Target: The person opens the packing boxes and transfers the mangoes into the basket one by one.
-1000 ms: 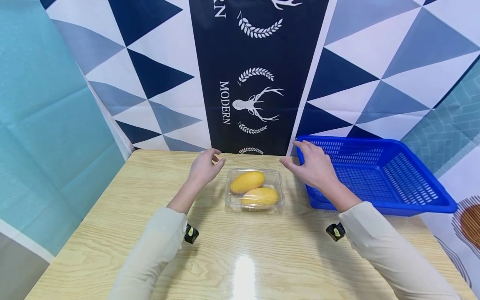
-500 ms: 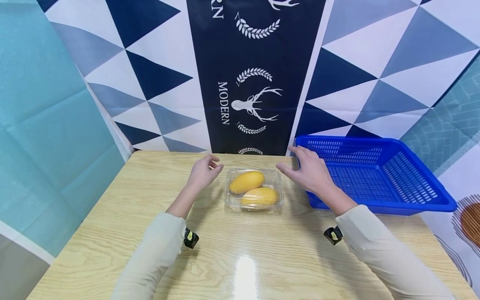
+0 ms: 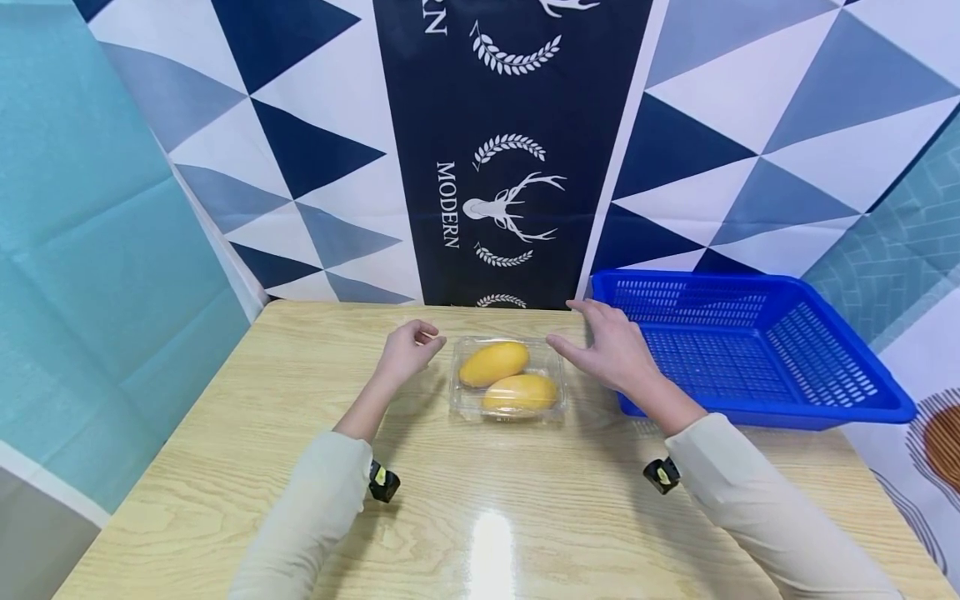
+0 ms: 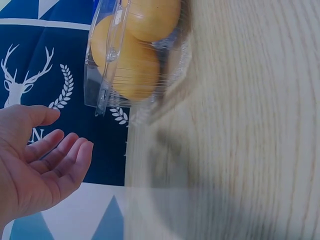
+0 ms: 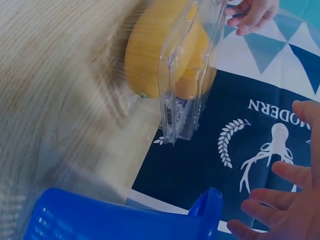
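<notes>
A clear plastic clamshell box (image 3: 507, 379) with two yellow mangoes (image 3: 494, 363) inside lies closed on the wooden table (image 3: 480, 500). My left hand (image 3: 408, 350) hovers just left of the box, fingers loosely curved, holding nothing. On the other side my right hand (image 3: 611, 350) hangs with spread fingers, thumb close to the box's right edge, apart from it. The left wrist view shows the box (image 4: 135, 55) with my open palm (image 4: 37, 165) near it. In the right wrist view the box (image 5: 185, 70) appears beside my fingers (image 5: 280, 200).
A blue perforated plastic basket (image 3: 750, 350) stands on the table right of the box, behind my right hand; its rim (image 5: 150, 220) shows in the right wrist view. A patterned backdrop (image 3: 510, 150) rises at the table's far edge. Bare tabletop lies in front.
Both hands have drifted inward toward the box; the right hand moved left off the basket's corner, the left slightly down. The box has not moved.
</notes>
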A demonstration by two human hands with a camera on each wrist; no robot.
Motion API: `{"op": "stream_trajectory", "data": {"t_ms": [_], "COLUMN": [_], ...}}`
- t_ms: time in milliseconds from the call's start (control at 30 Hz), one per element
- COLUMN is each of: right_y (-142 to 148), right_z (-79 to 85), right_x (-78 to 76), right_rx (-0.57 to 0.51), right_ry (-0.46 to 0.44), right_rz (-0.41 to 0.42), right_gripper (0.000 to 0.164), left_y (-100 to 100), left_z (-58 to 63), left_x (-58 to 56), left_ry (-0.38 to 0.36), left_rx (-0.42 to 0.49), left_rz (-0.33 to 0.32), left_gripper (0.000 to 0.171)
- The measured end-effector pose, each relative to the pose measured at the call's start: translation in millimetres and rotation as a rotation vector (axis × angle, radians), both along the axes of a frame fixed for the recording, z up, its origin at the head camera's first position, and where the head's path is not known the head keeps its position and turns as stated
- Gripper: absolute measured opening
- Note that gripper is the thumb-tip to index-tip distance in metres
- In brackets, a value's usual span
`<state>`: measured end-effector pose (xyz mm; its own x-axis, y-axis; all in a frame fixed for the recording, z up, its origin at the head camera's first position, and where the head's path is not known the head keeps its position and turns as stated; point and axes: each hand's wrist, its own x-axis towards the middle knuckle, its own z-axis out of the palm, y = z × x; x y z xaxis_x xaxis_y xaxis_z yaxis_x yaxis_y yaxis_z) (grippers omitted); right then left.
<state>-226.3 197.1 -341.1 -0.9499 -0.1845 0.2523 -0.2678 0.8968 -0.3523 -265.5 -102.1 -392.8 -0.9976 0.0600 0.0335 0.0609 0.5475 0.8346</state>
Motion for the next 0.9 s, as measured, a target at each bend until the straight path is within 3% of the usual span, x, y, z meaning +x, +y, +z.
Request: {"op": "stream_trajectory", "data": {"t_ms": [633,900], "right_y": [-8,-14], "right_z": [-10.6,-19.0], "right_x": [0.8,0.4], "right_rx": [-0.011,-0.017], "right_ry": [-0.015,-0.036], "right_rz": [0.062,0.075], "right_gripper": [0.069,0.067], "left_y": [-1,0], "left_z": [-18.2,-22.1], "left_x": [3.7,2.4], "left_ry": [-0.136,-0.157], "left_rx": [0.164,0.236], "left_rz": [0.001,0.004], "left_gripper": [0.040,0.039]}}
